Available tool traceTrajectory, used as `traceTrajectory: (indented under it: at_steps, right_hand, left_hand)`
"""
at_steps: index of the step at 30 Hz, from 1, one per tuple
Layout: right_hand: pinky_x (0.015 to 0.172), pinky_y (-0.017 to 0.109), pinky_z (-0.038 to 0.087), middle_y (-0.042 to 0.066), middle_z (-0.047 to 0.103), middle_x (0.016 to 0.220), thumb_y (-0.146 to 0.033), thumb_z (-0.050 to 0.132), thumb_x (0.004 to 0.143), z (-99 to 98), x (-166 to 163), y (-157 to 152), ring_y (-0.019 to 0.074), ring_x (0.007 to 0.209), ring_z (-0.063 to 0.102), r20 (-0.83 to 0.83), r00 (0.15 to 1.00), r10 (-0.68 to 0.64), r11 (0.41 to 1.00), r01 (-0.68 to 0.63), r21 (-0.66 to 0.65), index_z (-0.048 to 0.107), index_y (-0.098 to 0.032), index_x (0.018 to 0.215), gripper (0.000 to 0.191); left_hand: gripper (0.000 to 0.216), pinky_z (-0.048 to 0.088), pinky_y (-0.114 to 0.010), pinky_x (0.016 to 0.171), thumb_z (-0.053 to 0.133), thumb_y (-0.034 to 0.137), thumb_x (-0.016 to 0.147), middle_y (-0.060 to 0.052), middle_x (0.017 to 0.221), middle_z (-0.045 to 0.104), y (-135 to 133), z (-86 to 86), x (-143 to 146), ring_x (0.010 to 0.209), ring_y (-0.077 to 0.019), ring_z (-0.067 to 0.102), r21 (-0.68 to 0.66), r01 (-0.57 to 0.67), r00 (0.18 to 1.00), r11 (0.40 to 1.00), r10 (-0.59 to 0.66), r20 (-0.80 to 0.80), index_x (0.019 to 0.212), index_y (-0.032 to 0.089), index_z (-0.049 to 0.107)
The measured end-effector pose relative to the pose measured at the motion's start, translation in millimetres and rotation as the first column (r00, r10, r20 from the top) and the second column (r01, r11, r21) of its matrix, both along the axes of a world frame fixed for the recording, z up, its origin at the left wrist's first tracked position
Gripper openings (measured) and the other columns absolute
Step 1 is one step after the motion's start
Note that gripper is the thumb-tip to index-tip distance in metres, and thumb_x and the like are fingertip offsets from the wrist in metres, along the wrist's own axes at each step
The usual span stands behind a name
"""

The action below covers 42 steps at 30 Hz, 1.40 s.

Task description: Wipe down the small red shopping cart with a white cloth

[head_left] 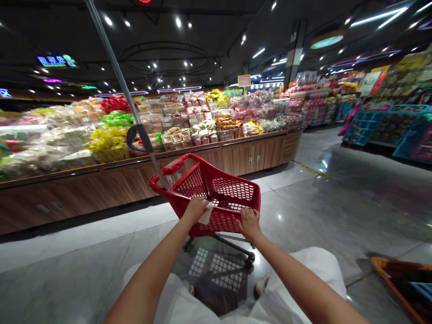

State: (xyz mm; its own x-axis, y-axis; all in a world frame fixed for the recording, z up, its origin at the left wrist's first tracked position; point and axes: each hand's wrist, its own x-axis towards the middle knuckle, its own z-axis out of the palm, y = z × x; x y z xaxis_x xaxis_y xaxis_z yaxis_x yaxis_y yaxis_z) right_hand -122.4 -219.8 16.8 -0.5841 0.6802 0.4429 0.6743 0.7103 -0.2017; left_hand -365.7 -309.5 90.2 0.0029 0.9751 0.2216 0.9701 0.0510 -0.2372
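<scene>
A red plastic shopping cart (pixel 232 186) with perforated walls stands right before me, and nothing shows inside its basket. My left hand (pixel 196 209) is closed on a white tissue or wipe (pixel 206 213) at the near rim. Part of the tissue hangs over the outside of the basket wall. Farther right along that rim, my right hand (pixel 249 222) is wrapped around the edge near the corner. A grey pole (pixel 116 67) with a dark loop handle (pixel 140 138) rises from the cart's left end.
Behind the cart runs a wood-panelled display counter (pixel 256 155) heaped with packaged snacks. A blue rack (pixel 367 121) stands to the right. At lower right lies an orange-brown bin edge (pixel 388 279). Glossy grey floor (pixel 324 202) extends on the right.
</scene>
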Motion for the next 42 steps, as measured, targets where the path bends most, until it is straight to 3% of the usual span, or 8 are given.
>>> traceTrajectory:
  at_steps: [8, 12, 16, 19, 30, 34, 39, 42]
  right_hand:
    - [0.090, 0.038, 0.026, 0.014, 0.052, 0.119, -0.022, 0.056, 0.072, -6.8, -8.2, -2.7, 0.0264, 0.104, 0.042, 0.051, 0.998, 0.047, 0.999, -0.046, -0.025, 0.052, -0.014, 0.110, 0.039]
    - [0.086, 0.034, 0.029, 0.010, 0.054, 0.108, -0.019, 0.054, 0.074, -0.4, -1.0, 9.9, 0.0234, 0.098, 0.044, 0.104, 0.989, 0.106, 0.994, -0.105, -0.009, 0.051, -0.017, 0.103, 0.029]
    - [0.081, 0.032, 0.030, 0.009, 0.053, 0.102, -0.016, 0.054, 0.072, 1.0, -4.1, 18.7, 0.0221, 0.092, 0.045, 0.130, 0.986, 0.100, 0.995, -0.100, -0.004, 0.051, -0.017, 0.100, 0.029]
    - [0.081, 0.034, 0.030, 0.010, 0.053, 0.099, -0.017, 0.055, 0.071, -1.6, -12.3, 16.4, 0.0234, 0.090, 0.044, 0.115, 0.992, 0.056, 0.998, -0.056, 0.003, 0.052, -0.015, 0.098, 0.028]
    - [0.086, 0.036, 0.030, 0.016, 0.053, 0.109, -0.016, 0.047, 0.082, -12.2, -18.5, 16.4, 0.0251, 0.092, 0.045, 0.154, 0.988, -0.003, 0.999, -0.004, 0.046, 0.056, -0.011, 0.106, 0.027]
    - [0.084, 0.034, 0.032, 0.014, 0.052, 0.108, -0.013, 0.046, 0.082, -9.2, -15.2, 32.6, 0.0239, 0.092, 0.047, 0.215, 0.976, 0.024, 0.999, -0.029, 0.020, 0.056, -0.013, 0.109, 0.029]
    - [0.082, 0.033, 0.034, 0.013, 0.053, 0.103, -0.013, 0.043, 0.084, -0.8, -11.0, 57.0, 0.0229, 0.091, 0.048, 0.282, 0.958, 0.052, 0.999, -0.046, -0.028, 0.055, -0.014, 0.108, 0.027]
    - [0.091, 0.039, 0.032, 0.016, 0.054, 0.107, -0.015, 0.047, 0.081, 3.1, -16.6, 55.8, 0.0256, 0.096, 0.049, 0.289, 0.957, -0.004, 0.999, 0.017, -0.042, 0.054, -0.010, 0.112, 0.032]
  left_hand:
    - [0.022, 0.043, -0.039, 0.084, 0.051, 0.036, 0.089, -0.010, 0.100, 0.062, 41.4, -39.3, 102.7, 0.095, -0.0238, 0.057, 0.006, 0.088, 0.991, 0.996, -0.088, 0.103, 0.100, 0.020, 0.061]
    - [0.014, 0.038, -0.042, 0.096, 0.051, 0.021, 0.088, -0.007, 0.089, 0.065, 21.5, -22.7, 49.0, 0.089, -0.0197, 0.060, 0.030, 0.136, 0.990, 0.990, -0.137, 0.021, 0.094, 0.020, 0.064]
    - [0.013, 0.032, -0.050, 0.103, 0.052, 0.021, 0.087, -0.005, 0.087, 0.066, -29.9, 10.2, -37.8, 0.089, -0.0208, 0.060, 0.142, 0.008, 0.999, 0.990, -0.002, -0.043, 0.087, 0.022, 0.065]
    - [0.014, 0.033, -0.050, 0.102, 0.052, 0.023, 0.087, -0.007, 0.090, 0.065, -56.8, 22.4, -64.8, 0.092, -0.0228, 0.058, 0.197, -0.053, 0.994, 0.979, 0.071, -0.084, 0.092, 0.022, 0.066]
    - [0.019, 0.044, -0.040, 0.079, 0.055, 0.033, 0.086, -0.009, 0.091, 0.062, 16.4, -43.2, 77.2, 0.088, -0.0243, 0.057, 0.156, -0.085, 0.996, 0.984, 0.079, 0.044, 0.095, 0.018, 0.062]
    - [0.020, 0.039, -0.041, 0.096, 0.048, 0.019, 0.089, -0.004, 0.086, 0.063, -5.7, -28.4, 41.9, 0.084, -0.0180, 0.058, 0.185, 0.062, 0.996, 0.981, -0.049, -0.073, 0.104, 0.022, 0.060]
    - [0.026, 0.030, -0.048, 0.107, 0.042, 0.012, 0.089, -0.005, 0.090, 0.064, -75.0, 10.1, -38.9, 0.089, -0.0195, 0.058, 0.269, 0.038, 0.984, 0.962, 0.011, -0.180, 0.102, 0.023, 0.061]
    - [0.030, 0.033, -0.048, 0.107, 0.042, 0.011, 0.088, -0.009, 0.107, 0.062, -92.0, 15.2, -52.0, 0.101, -0.0222, 0.057, 0.323, -0.012, 0.981, 0.946, 0.073, -0.178, 0.110, 0.022, 0.059]
